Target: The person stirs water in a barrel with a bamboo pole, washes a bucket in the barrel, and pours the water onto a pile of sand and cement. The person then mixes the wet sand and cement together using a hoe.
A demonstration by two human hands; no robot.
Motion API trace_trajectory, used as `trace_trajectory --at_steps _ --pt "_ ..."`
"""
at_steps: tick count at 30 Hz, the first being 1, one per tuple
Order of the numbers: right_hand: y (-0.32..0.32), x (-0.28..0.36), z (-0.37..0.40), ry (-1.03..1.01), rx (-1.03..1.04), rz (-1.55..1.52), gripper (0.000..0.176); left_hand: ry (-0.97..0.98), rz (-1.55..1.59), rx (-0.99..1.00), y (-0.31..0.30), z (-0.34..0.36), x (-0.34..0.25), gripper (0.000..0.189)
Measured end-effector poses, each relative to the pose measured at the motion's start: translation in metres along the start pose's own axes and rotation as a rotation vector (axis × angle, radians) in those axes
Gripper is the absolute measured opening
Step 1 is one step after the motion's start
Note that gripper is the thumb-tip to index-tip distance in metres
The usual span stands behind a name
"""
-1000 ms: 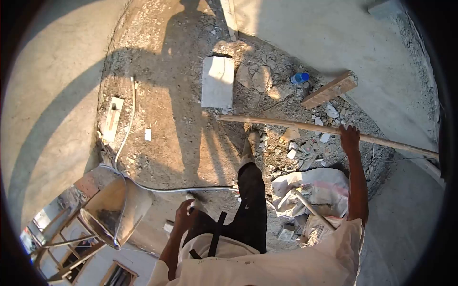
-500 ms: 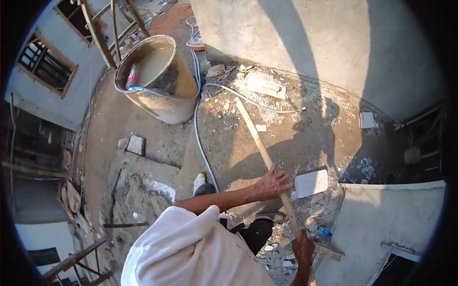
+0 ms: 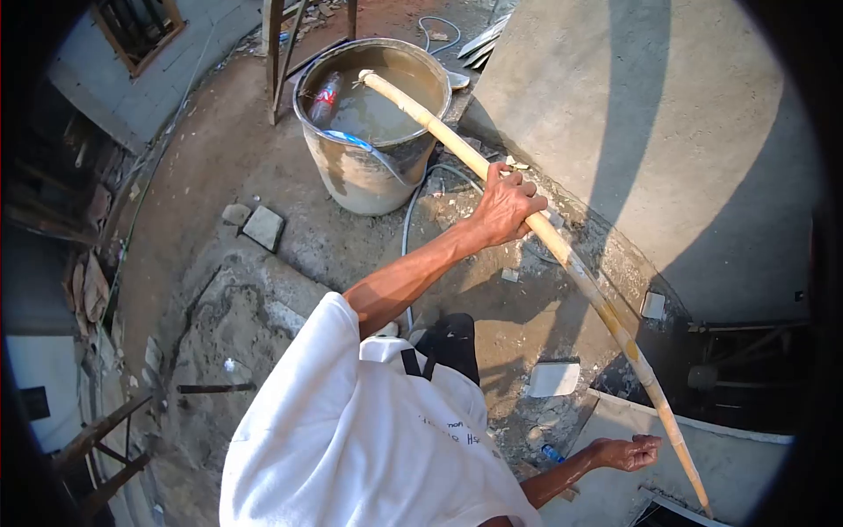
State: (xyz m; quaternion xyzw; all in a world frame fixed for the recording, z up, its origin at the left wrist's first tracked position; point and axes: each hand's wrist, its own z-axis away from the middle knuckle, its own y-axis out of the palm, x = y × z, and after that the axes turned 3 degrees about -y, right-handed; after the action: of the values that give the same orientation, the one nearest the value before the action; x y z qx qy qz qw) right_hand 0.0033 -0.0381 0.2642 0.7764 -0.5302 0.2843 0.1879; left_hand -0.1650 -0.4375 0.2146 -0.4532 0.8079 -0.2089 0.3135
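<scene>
My left hand (image 3: 509, 209) is wrapped round a long bamboo pole (image 3: 606, 309) near its upper half. The pole slants across the view, its far end over the rim of a large bucket (image 3: 358, 180) and its near end down at the lower right. My right hand (image 3: 625, 452) is low and just left of the pole's lower part, apart from it, with curled fingers and nothing visible in them. Murky water (image 3: 373, 101) fills much of the bucket. A clear plastic bottle with a red label (image 3: 325, 97) lies inside by the left wall.
A grey hose (image 3: 407, 263) runs on the ground beside the bucket. A plastered wall (image 3: 580, 97) stands at the right. Stone blocks (image 3: 263, 228), a white slab (image 3: 554, 379) and a blue-capped bottle (image 3: 551, 453) lie on the ground. Wooden trestle legs (image 3: 279, 61) stand behind the bucket.
The pole has been raised and swung, its far end moving from above the ground to over the bucket. My right hand has come off the pole; my left hand has moved up with it.
</scene>
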Motion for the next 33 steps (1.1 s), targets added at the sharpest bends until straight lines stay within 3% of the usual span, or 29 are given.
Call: trace_trajectory --at_steps 2,3,6,8,10,11,16,18,20,21,22,24,27,30,31,32,33 --pt "0.041 0.005 0.015 0.677 0.107 -0.355 0.069 -0.018 -0.024 -0.003 -0.011 -0.005 0.022 0.020" --pt "0.063 0.018 0.020 0.827 0.167 -0.556 0.084 -0.037 -0.031 -0.022 -0.011 -0.006 0.035 0.020" --pt "0.132 0.033 0.011 0.724 0.179 -0.707 0.085 -0.067 -0.050 -0.024 -0.008 -0.009 0.077 0.019" --pt "0.173 0.043 -0.012 0.612 0.232 -1.052 0.080 -0.089 -0.005 -0.034 0.004 -0.012 0.103 0.020" --pt "0.209 0.020 -0.034 0.542 0.198 -1.117 0.070 -0.122 0.047 -0.062 0.018 -0.025 0.118 0.019" --pt "0.224 -0.007 -0.053 0.465 0.506 -1.433 0.062 -0.168 0.066 -0.089 0.034 -0.030 0.133 0.018" --pt "0.339 0.078 -0.084 0.538 0.564 -1.424 0.059 -0.405 0.208 -0.127 0.099 -0.047 0.196 0.025" --pt "0.393 0.076 -0.095 0.539 0.758 -1.569 0.058 -0.498 0.197 -0.060 0.116 -0.049 0.219 0.036" --pt "0.441 0.128 -0.067 0.531 0.722 -1.499 0.058 -0.652 0.168 -0.096 0.127 -0.043 0.235 0.049" --pt "0.460 0.162 -0.040 0.504 0.663 -1.414 0.058 -0.729 0.191 0.043 0.111 -0.048 0.237 0.064" --pt "0.479 0.176 -0.026 0.495 0.754 -1.418 0.060 -0.740 0.188 0.044 0.097 -0.055 0.238 0.064" --pt "0.516 0.208 0.009 0.417 0.892 -1.482 0.062 -0.519 0.380 -0.166 0.070 -0.072 0.238 0.078" --pt "0.555 0.258 0.065 0.426 1.065 -1.505 0.059 -0.508 0.622 -0.069 0.031 -0.099 0.246 0.080" --pt "0.583 0.286 0.122 0.373 1.153 -1.464 0.053 -0.420 0.668 -0.059 0.027 -0.124 0.263 0.069" --pt "0.591 0.293 0.137 0.343 1.195 -1.463 0.050 -0.661 0.678 0.050 0.023 -0.128 0.267 0.049" --pt "0.597 0.300 0.151 0.269 1.249 -1.362 0.051 -0.643 0.677 0.062 0.034 -0.123 0.281 0.049" --pt "0.603 0.310 0.164 0.180 1.170 -1.336 0.052 -0.667 0.704 -0.065 0.051 -0.111 0.298 0.040"
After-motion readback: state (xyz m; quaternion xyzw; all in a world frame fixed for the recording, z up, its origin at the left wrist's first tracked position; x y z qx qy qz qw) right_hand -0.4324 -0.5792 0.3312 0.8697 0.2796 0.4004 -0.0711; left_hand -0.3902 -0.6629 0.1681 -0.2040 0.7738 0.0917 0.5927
